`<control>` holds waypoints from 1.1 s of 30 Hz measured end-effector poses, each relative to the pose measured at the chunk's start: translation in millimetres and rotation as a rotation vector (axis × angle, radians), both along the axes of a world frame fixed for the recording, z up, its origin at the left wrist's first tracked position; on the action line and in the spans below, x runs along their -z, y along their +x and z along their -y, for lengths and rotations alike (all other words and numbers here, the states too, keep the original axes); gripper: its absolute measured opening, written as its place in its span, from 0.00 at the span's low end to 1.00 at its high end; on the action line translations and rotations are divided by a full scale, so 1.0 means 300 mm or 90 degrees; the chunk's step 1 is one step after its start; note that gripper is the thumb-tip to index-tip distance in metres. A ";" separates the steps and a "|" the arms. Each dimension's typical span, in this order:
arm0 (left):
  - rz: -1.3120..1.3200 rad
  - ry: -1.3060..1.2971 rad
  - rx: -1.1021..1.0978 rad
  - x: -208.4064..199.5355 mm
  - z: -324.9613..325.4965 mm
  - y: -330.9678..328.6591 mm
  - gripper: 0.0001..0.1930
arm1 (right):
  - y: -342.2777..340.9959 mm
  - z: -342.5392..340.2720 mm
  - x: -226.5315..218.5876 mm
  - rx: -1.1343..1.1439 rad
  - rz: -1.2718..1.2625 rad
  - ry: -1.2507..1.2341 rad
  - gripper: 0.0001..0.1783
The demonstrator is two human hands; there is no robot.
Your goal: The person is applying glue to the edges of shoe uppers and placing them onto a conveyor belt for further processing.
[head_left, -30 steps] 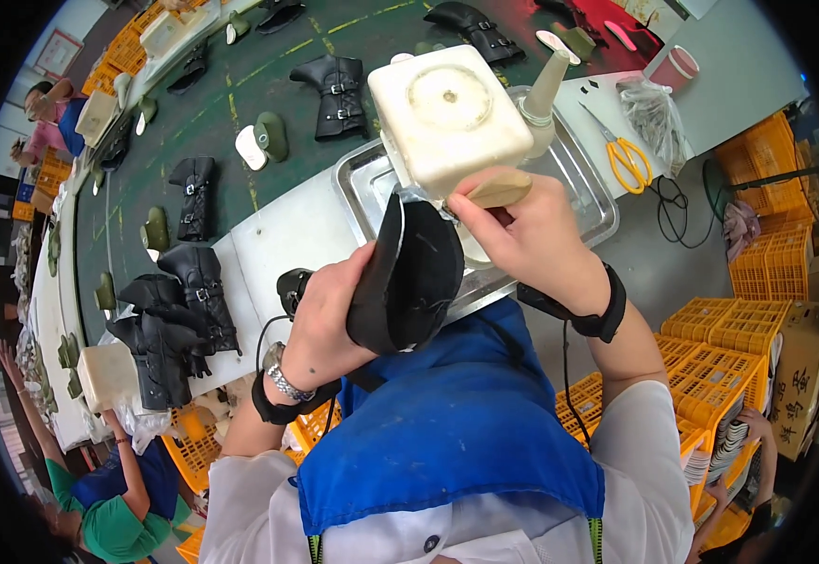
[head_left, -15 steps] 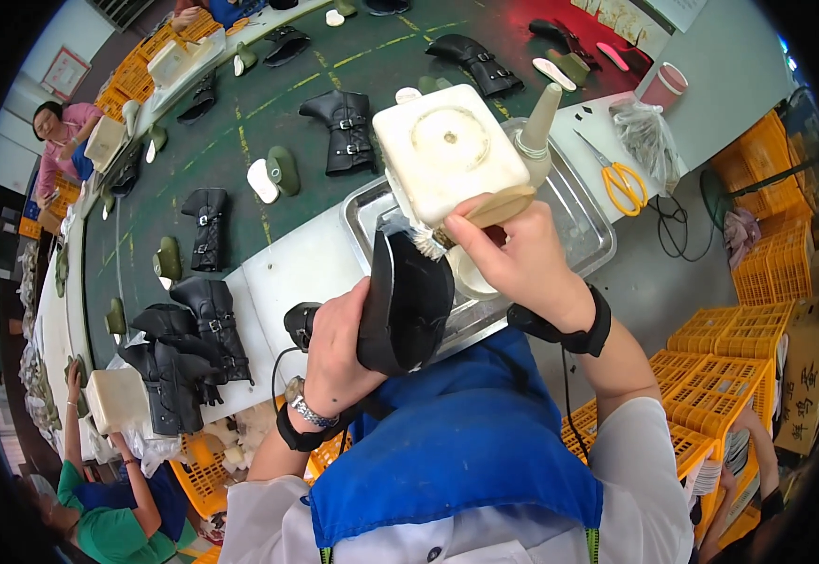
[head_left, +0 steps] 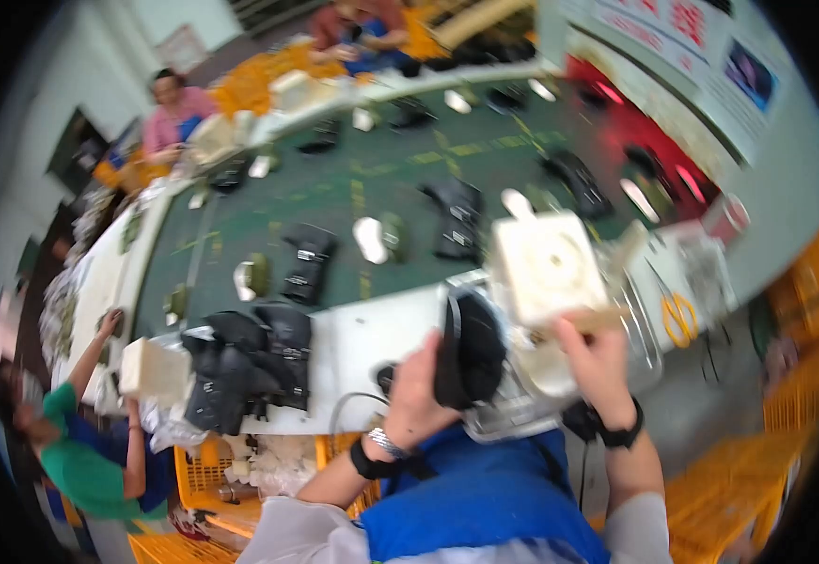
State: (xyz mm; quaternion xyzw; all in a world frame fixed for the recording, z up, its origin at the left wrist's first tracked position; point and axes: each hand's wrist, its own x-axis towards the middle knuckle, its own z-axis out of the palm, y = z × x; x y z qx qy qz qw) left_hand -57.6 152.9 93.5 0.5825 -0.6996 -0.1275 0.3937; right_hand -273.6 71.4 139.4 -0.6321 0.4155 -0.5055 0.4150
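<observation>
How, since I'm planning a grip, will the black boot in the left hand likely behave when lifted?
The black boot probably flexes without going limp, since its opening stands wide. It seems fairly light, as only the left hand grips it.

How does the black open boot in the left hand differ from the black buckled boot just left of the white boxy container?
The black open boot is held in the left hand; the black buckled boot lies on the green tabletop. The held boot shows its hollow opening; the lying one shows its side. Both are black.
</observation>
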 end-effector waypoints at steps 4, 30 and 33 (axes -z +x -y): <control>-0.348 0.118 0.086 -0.027 0.016 0.006 0.47 | -0.067 -0.034 -0.009 0.077 0.126 0.115 0.07; -1.119 0.287 0.488 -0.026 0.082 0.104 0.44 | -0.173 -0.088 -0.006 0.187 0.389 0.145 0.11; -0.833 0.243 0.337 -0.072 0.090 0.117 0.43 | -0.183 -0.068 0.008 0.184 0.388 0.156 0.13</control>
